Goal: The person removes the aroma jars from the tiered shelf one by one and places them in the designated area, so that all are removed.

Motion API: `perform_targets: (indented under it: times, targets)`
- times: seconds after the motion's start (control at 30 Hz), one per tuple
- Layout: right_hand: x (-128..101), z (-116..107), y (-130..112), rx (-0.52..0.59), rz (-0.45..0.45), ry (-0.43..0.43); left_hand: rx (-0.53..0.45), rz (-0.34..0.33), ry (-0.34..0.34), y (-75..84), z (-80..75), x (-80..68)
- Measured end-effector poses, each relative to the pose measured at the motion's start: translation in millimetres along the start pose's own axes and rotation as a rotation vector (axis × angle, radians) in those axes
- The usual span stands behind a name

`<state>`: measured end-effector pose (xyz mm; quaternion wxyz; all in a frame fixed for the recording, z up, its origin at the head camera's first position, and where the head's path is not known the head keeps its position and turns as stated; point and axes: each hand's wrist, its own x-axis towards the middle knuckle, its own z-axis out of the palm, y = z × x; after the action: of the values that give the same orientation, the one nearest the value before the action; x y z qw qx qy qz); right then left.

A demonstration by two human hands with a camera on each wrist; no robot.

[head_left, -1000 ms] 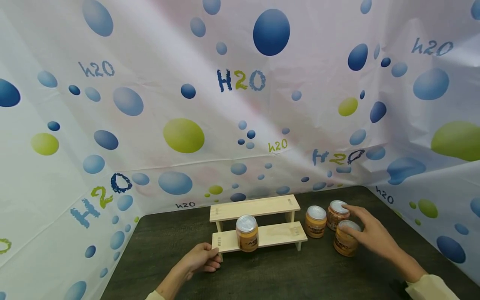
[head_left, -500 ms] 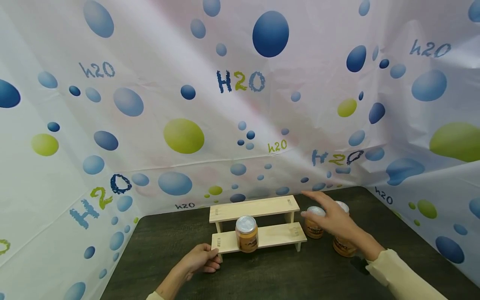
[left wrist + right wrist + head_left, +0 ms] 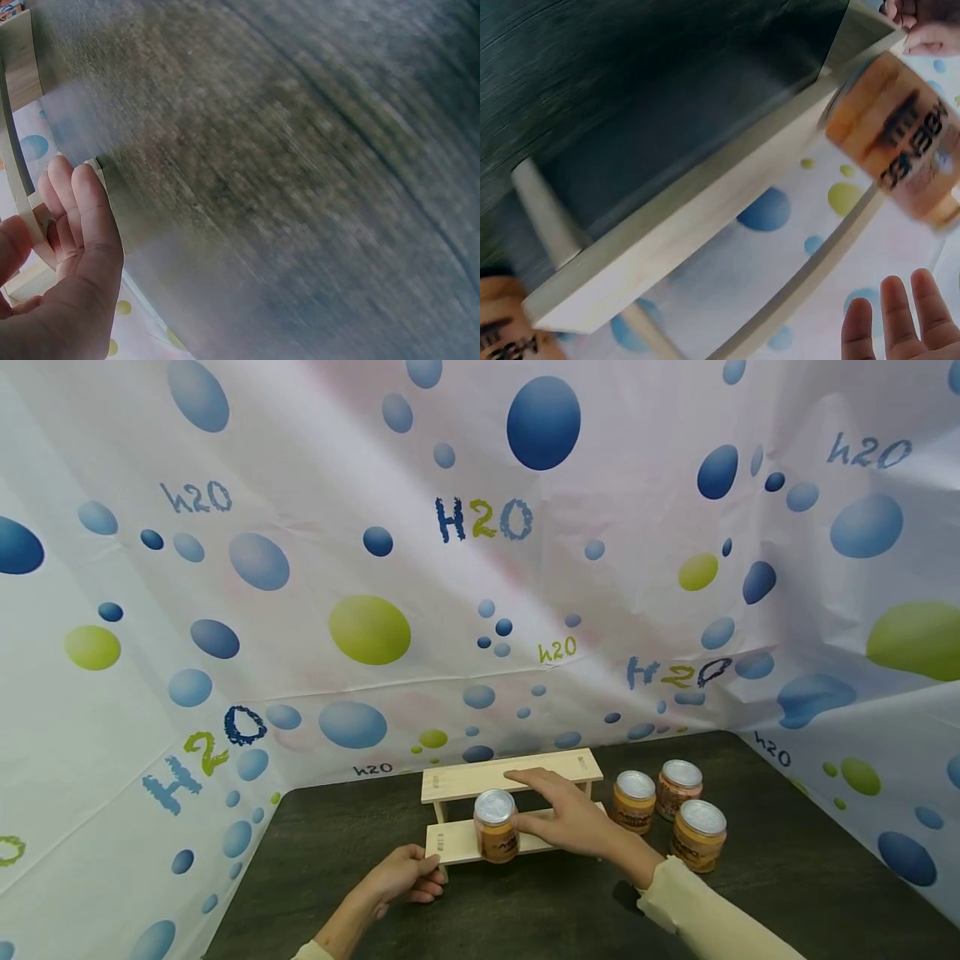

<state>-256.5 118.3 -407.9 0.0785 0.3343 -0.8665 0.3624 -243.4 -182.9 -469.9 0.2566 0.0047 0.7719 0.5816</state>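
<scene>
Fingers of the left hand (image 3: 405, 878) curl round the wooden rack's (image 3: 551, 766) left front leg; right hand (image 3: 573, 820), fingers straight, hovers beside the jar (image 3: 497, 827) on its lower shelf.

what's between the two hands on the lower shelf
In the head view one jar stands on the lower shelf, between the left hand at the shelf's left end and the right hand.

One jar (image 3: 496, 825) blocks the lower shelf (image 3: 457, 842) (left part); three jars (image 3: 671, 810) crowd the tabletop (image 3: 787, 877) to its right.
</scene>
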Motion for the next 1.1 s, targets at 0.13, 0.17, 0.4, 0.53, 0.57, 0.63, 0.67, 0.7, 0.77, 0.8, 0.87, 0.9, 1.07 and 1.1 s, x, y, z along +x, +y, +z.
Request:
perform_targets:
  times: [0.13,0.17,0.4,0.53,0.57,0.63,0.67,0.7,0.77,0.8,0.87,0.9,1.07,1.1]
  targets:
    - [5.0,11.1,-4.4,0.005,-0.027,-0.013,0.004,0.005,0.002,-0.3,-0.2,-0.8]
    - [5.5,13.3,-4.6,0.0,-0.031,-0.012,0.004,0.006,0.001,-0.5,-0.1,-0.9]
    - [6.5,23.2,-3.3,0.016,-0.003,-0.034,-0.006,0.004,-0.01,-2.0,0.4,0.2]
    - [6.7,28.5,-1.9,-0.01,-0.01,-0.05,-0.006,0.007,-0.009,-1.4,-0.2,0.2]
    - [6.7,29.7,-1.8,-0.021,-0.01,-0.053,-0.005,0.009,-0.008,-1.2,0.0,0.3]
    - [7.1,31.7,-1.3,-0.037,-0.007,-0.056,-0.006,0.012,-0.008,-0.8,0.2,0.6]
    - [7.4,32.6,-1.0,-0.046,-0.004,-0.056,-0.007,0.015,-0.008,-0.7,0.3,0.7]
    - [7.7,33.3,-0.9,-0.053,0.0,-0.056,-0.007,0.015,-0.01,-0.8,0.4,1.0]
    - [8.4,34.7,-0.2,-0.063,0.006,-0.057,-0.009,0.014,-0.011,-0.7,0.5,1.1]
    - [8.8,35.3,0.0,-0.063,0.009,-0.057,-0.01,0.014,-0.011,-0.7,0.4,1.1]
    - [9.4,36.4,0.5,-0.064,0.014,-0.061,-0.009,0.012,-0.011,-0.6,0.1,0.9]
    - [9.7,36.9,0.8,-0.061,0.015,-0.062,-0.009,0.011,-0.01,-0.3,0.1,0.8]
    - [10.9,37.8,1.6,-0.034,0.013,-0.061,-0.006,0.002,-0.009,0.4,-0.6,0.4]
    - [11.0,37.7,1.5,-0.035,0.008,-0.057,-0.005,0.001,-0.01,0.4,-0.8,0.4]
